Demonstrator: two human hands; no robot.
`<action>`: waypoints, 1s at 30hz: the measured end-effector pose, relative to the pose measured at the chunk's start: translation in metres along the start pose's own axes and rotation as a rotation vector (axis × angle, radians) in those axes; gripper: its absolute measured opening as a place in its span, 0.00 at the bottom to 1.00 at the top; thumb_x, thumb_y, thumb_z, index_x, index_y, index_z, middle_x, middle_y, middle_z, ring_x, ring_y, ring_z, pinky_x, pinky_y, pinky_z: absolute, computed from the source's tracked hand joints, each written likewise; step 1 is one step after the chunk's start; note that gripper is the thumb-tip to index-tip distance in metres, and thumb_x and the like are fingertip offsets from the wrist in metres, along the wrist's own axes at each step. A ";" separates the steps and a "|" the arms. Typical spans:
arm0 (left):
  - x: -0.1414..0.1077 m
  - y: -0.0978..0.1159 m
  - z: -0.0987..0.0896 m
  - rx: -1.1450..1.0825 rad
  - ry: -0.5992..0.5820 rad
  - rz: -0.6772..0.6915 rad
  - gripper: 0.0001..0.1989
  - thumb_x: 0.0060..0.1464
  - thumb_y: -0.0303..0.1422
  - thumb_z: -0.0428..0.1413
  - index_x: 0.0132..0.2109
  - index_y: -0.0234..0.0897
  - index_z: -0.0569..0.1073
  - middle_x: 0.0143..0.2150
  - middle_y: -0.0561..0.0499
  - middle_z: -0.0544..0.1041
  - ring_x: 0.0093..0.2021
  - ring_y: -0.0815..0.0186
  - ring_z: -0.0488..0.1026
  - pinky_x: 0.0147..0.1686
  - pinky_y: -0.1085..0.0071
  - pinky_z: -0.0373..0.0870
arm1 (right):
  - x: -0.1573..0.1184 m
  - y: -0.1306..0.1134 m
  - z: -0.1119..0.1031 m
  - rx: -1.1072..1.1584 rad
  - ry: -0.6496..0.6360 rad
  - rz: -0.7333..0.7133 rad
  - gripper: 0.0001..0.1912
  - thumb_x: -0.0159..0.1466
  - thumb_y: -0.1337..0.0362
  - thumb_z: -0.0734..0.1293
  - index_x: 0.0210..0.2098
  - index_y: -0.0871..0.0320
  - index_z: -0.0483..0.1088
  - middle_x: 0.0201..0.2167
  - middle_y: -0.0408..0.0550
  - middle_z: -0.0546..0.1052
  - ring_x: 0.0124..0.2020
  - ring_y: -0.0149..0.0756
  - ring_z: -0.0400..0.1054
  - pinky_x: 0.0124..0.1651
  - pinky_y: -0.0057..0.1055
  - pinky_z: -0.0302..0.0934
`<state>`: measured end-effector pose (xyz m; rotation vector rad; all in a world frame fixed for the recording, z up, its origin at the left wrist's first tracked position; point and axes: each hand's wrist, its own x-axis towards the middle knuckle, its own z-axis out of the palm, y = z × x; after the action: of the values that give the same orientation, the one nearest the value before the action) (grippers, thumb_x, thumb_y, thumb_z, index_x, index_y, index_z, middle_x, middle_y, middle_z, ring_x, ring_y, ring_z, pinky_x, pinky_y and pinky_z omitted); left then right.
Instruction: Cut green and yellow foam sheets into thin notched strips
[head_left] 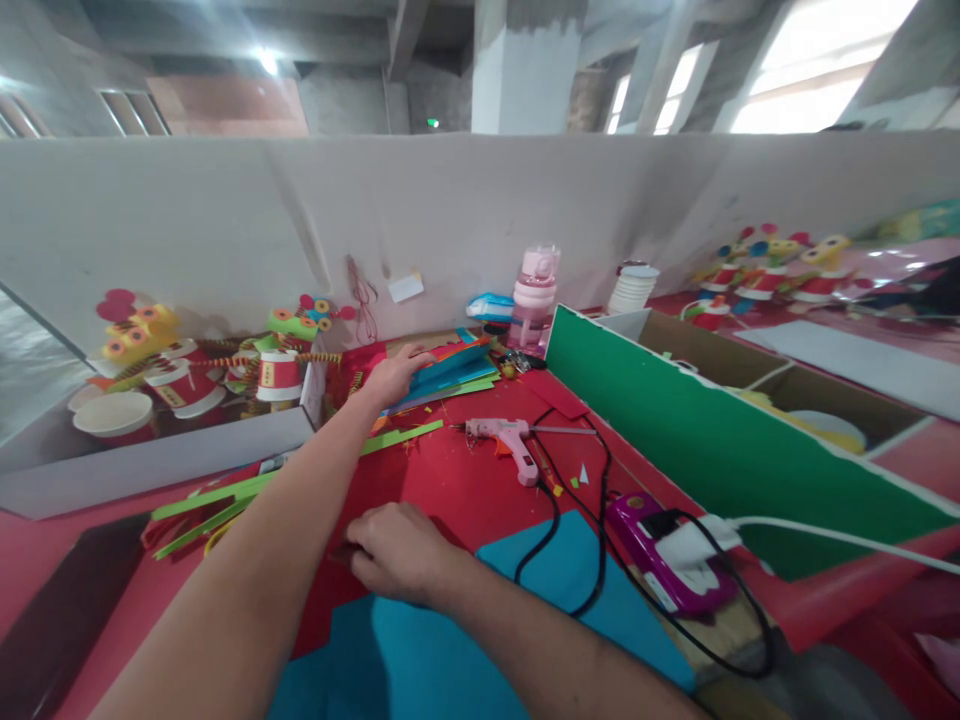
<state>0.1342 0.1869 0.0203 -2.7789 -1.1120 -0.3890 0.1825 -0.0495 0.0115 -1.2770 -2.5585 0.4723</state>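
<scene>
My left hand (401, 375) reaches forward to the left edge of a stack of coloured paper (457, 370), with blue, orange and green sheets. Its fingers are closed at the sheets' edge, and the thumb is largely hidden. Nearer to me, my right hand (397, 545) hovers low over the red tabletop (442, 490), its fingers curled in. What they hold, if anything, is hidden. Blue sheets (420, 655) lie beneath my right forearm. A pink hot glue gun (506, 440) rests on its side right of my hands, its nozzle pointing left.
At left, a white box (172, 460) holds paper-cup figures (281, 375). Green paper strips (217, 510) lie before it. A green-sided box (705, 440) stands at right, near a purple power strip (660, 555) with black cords. A pink bottle (534, 290) stands by the white partition (435, 210).
</scene>
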 end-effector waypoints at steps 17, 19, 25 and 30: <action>0.009 0.016 0.004 0.138 -0.208 0.056 0.23 0.48 0.35 0.55 0.53 0.45 0.74 0.47 0.46 0.78 0.46 0.59 0.74 0.44 0.71 0.66 | 0.000 -0.003 -0.004 0.025 -0.049 0.036 0.17 0.66 0.57 0.57 0.40 0.58 0.75 0.38 0.54 0.79 0.38 0.43 0.73 0.31 0.31 0.58; 0.011 0.013 0.003 0.115 -0.203 0.037 0.21 0.49 0.34 0.55 0.51 0.44 0.75 0.45 0.46 0.79 0.44 0.59 0.74 0.43 0.70 0.66 | 0.000 -0.003 -0.004 0.029 -0.050 0.036 0.17 0.66 0.57 0.57 0.40 0.58 0.75 0.38 0.53 0.79 0.38 0.42 0.73 0.32 0.31 0.59; 0.017 -0.006 -0.002 -0.022 -0.195 0.021 0.12 0.52 0.36 0.54 0.39 0.41 0.81 0.38 0.47 0.81 0.37 0.61 0.75 0.38 0.71 0.65 | 0.000 -0.002 -0.002 0.020 -0.025 0.017 0.17 0.66 0.57 0.57 0.38 0.58 0.75 0.37 0.52 0.79 0.38 0.41 0.73 0.31 0.30 0.58; 0.019 -0.021 0.002 -0.107 -0.188 -0.013 0.12 0.53 0.35 0.54 0.39 0.41 0.81 0.39 0.49 0.82 0.37 0.65 0.75 0.37 0.75 0.64 | 0.000 -0.002 -0.001 0.025 -0.033 0.019 0.17 0.67 0.56 0.58 0.37 0.57 0.75 0.37 0.51 0.79 0.38 0.39 0.73 0.32 0.29 0.58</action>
<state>0.1337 0.2154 0.0241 -2.9542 -1.1808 -0.1961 0.1814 -0.0500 0.0128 -1.2971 -2.5607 0.5316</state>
